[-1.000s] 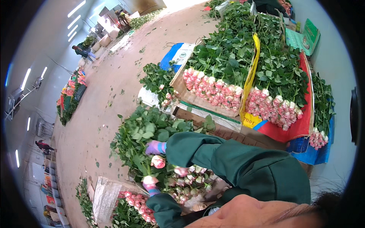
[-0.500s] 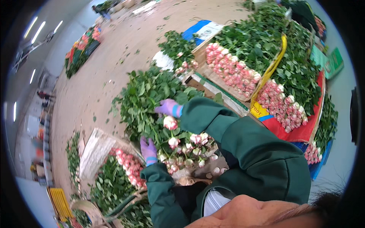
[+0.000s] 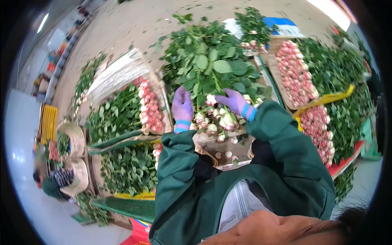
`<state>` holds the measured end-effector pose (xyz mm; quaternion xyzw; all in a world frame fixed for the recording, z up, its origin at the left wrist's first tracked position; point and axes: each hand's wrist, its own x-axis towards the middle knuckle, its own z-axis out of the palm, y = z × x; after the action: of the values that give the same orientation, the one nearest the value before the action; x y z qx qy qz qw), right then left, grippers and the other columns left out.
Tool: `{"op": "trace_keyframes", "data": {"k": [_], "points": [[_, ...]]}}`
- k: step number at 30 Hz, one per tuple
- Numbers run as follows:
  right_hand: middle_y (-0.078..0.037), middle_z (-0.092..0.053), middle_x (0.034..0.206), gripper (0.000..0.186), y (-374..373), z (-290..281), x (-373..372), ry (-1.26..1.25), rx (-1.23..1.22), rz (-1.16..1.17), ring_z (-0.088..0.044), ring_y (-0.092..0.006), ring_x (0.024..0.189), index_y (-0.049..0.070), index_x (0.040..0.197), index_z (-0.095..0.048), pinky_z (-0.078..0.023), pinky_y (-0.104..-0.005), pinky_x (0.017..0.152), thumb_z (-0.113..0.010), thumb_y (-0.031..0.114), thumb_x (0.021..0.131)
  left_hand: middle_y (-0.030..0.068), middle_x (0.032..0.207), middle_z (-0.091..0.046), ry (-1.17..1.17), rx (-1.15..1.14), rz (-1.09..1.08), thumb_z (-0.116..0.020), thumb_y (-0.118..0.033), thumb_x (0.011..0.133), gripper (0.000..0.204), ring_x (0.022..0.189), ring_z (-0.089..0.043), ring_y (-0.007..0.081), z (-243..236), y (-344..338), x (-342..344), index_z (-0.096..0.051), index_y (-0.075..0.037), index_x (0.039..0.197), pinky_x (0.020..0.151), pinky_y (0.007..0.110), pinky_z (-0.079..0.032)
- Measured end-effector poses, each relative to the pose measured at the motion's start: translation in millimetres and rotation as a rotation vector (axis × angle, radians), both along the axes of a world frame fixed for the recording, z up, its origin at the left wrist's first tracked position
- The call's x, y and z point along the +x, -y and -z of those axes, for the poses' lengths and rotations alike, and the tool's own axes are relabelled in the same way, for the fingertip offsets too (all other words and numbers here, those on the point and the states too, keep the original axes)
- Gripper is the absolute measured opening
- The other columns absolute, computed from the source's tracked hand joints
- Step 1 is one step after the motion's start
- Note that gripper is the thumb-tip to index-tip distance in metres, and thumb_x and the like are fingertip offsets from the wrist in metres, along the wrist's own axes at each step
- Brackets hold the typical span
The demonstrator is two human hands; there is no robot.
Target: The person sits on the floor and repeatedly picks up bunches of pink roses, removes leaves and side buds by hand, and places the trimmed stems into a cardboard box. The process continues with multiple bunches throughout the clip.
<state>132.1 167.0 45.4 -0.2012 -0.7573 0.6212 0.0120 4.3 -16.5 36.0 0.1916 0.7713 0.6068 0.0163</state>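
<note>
Floor (image 3: pixel 163 18): lying pale brown, carrying scattered leaves.
Room: tube light (image 3: pixel 42 23) glowing upper left.
Roses (image 3: pixel 212 120): hanging between and below the hands, foliage (image 3: pixel 196 49) spreading beyond.
Left hand (image 3: pixel 182 108): fingers standing half-curled, gripping nothing visible.
Right hand (image 3: pixel 233 101): fingers pinching a stem (image 3: pixel 217 84).
Hidden: foliage covering its support; lens rim cutting off the room.

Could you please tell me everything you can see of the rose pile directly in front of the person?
The rose pile lies loosely heaped, its dense green leaves pointing away from the person and its white, pink-tinged blooms toward the body, some facing different ways. A rose stack stands to its left. The gloved right hand appears to grip a stem just above the blooms; the left hand is by the left edge, contact unclear. What supports the pile is mostly hidden.
</note>
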Motion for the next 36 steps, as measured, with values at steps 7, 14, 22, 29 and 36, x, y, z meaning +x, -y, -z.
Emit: {"op": "trace_keyframes", "data": {"k": [7, 14, 22, 29, 36], "points": [[-0.020, -0.067, 0.094, 0.031, 74.1, 85.7, 75.3, 0.042, 0.254, 0.072, -0.065, -0.0364, 0.092, 0.005, 0.101, -0.064, -0.049, -0.0446, 0.079, -0.062, 0.032, 0.087, 0.0164, 0.120, -0.065, 0.017, 0.068, -0.099, -0.059, -0.013, 0.095, 0.038, 0.106, -0.064, 0.0209, -13.2, 19.8, -1.2, -0.054, 0.004, 0.129, 0.092, 0.031, -0.050], [-0.015, -0.069, 0.089, 0.025, 85.8, 83.3, 80.9, 0.072, 0.175, 0.077, -0.066, -0.0319, 0.085, 0.004, 0.102, -0.063, -0.049, -0.0382, 0.075, -0.062, 0.024, 0.087, 0.0198, 0.120, -0.064, -0.072, 0.033, -0.104, -0.059, -0.012, 0.094, 0.038, 0.108, -0.064, 0.0266, -12.1, 24.0, 0.2, -0.056, 0.005, 0.127, 0.093, 0.034, -0.050], [-0.019, -0.068, 0.090, 0.041, 72.8, 93.9, 78.4, 0.064, 0.371, 0.167, -0.065, -0.0375, 0.087, 0.005, 0.101, -0.064, -0.048, -0.0456, 0.077, -0.063, 0.044, 0.087, 0.0189, 0.121, -0.064, -0.064, 0.026, -0.083, -0.059, -0.013, 0.094, 0.038, 0.108, -0.063, 0.0246, -11.5, 14.5, -3.2, -0.056, 0.005, 0.127, 0.092, 0.033, -0.049], [0.001, -0.062, 0.071, 0.028, 18.5, -58.6, 50.0, -0.342, -0.249, 0.013, -0.054, -0.0100, 0.054, 0.003, 0.103, -0.061, -0.047, -0.0249, 0.049, -0.066, 0.028, 0.091, 0.0145, 0.116, -0.066, 0.002, 0.143, -0.002, -0.059, -0.012, 0.096, 0.034, 0.105, -0.062, 0.0154, -4.9, 7.1, -2.0, -0.057, 0.005, 0.126, 0.091, 0.028, -0.048], [-0.001, -0.064, 0.086, 0.037, -28.1, -91.1, 73.4, -0.351, -1.234, 0.167, -0.063, -0.0122, 0.066, -0.001, 0.127, -0.052, -0.055, -0.0247, 0.052, -0.057, 0.024, 0.100, 0.0145, 0.118, -0.066, -0.071, 0.046, -0.017, -0.057, -0.015, 0.096, 0.037, 0.104, -0.064, 0.0200, 15.5, -20.0, -11.2, -0.055, 0.003, 0.128, 0.092, 0.031, -0.050]]}}
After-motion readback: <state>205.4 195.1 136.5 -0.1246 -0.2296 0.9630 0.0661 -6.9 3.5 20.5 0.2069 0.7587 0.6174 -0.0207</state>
